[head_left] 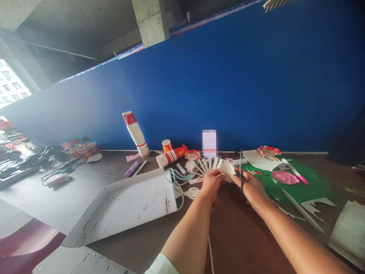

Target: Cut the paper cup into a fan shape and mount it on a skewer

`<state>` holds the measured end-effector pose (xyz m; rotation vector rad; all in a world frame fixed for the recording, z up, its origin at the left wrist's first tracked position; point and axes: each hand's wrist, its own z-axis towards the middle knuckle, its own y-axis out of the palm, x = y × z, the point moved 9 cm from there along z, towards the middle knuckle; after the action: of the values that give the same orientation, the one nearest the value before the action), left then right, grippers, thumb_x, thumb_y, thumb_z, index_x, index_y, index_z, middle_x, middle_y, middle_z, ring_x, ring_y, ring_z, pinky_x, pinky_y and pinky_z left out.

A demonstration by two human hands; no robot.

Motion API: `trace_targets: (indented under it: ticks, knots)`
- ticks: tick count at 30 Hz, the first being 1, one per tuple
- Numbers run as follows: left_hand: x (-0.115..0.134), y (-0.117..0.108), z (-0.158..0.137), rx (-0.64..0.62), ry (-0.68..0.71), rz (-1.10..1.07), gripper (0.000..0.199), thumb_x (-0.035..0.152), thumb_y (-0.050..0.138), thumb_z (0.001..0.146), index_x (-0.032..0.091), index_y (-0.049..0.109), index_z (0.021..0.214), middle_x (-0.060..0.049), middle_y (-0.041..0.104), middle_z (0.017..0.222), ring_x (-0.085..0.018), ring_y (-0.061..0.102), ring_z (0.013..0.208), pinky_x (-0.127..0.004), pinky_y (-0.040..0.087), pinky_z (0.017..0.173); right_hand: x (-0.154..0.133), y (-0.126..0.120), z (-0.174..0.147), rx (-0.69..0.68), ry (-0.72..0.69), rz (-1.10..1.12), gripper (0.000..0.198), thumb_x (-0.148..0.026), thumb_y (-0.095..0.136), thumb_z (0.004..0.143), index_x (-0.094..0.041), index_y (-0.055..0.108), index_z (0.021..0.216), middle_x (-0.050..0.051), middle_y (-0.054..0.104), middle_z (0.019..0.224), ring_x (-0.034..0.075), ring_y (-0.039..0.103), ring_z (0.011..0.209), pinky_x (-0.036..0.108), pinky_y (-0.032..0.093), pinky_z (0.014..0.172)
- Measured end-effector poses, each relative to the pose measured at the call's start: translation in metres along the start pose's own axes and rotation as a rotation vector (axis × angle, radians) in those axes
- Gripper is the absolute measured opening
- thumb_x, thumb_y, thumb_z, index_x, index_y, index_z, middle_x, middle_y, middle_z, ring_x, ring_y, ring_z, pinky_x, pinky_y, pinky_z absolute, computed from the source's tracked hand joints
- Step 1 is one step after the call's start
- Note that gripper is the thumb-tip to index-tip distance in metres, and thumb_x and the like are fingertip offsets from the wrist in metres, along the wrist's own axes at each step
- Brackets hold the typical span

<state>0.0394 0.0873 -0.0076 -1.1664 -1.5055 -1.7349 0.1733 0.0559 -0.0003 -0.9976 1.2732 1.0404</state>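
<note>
My left hand [211, 185] is closed on a cut paper cup [227, 169], whose wall is slit into long white strips [205, 166] that fan out to the left. In my right hand [252, 189] is a pair of scissors [242, 167], with the blades pointing up and away from me. The right fingertips come close to the pale round part of the cup; whether they touch it I cannot tell. Just left of my left wrist lies a pale paper cutout [192, 193] on the brown table [230, 232].
An open white cardboard box lid [122, 209] lies at left, beside a looped pale cable [178, 179]. Behind stand a tall stack of paper cups [135, 134] and a toppled stack [172, 155]. Green paper [310, 180], a pink marker [296, 172] and paper scraps [316, 205] lie at right.
</note>
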Motion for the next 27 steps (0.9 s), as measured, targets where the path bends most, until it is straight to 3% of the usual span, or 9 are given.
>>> trace_targets:
  ticks: [10,17,27]
  knots:
    - [0.003,-0.005,-0.004,0.103,-0.027,-0.029,0.031,0.025,0.086,0.051,0.013,0.069,0.074,-0.004,0.068,0.077,-0.011,0.06,0.065,-0.025,0.046,0.066,-0.003,0.001,-0.003,0.014,0.004,0.007,0.048,-0.035,0.076,0.064,-0.023,0.065,0.109,0.001,0.076,0.084,0.026,0.07,0.084,0.034,0.052,0.074]
    - [-0.001,-0.007,-0.001,0.105,-0.037,-0.053,0.029,0.021,0.084,0.052,0.013,0.07,0.076,-0.004,0.067,0.074,-0.01,0.058,0.062,-0.022,0.046,0.063,-0.01,0.001,-0.005,0.013,-0.037,-0.055,0.045,-0.044,0.074,0.066,-0.023,0.067,0.105,0.003,0.076,0.081,0.027,0.07,0.082,0.035,0.052,0.072]
    - [0.004,-0.004,-0.003,0.1,-0.02,-0.048,0.034,0.023,0.086,0.05,0.013,0.07,0.077,-0.006,0.069,0.077,-0.011,0.059,0.062,-0.024,0.047,0.061,-0.01,0.001,-0.006,0.028,-0.018,-0.029,0.043,-0.041,0.076,0.065,-0.024,0.068,0.104,0.002,0.076,0.084,0.027,0.071,0.083,0.035,0.053,0.075]
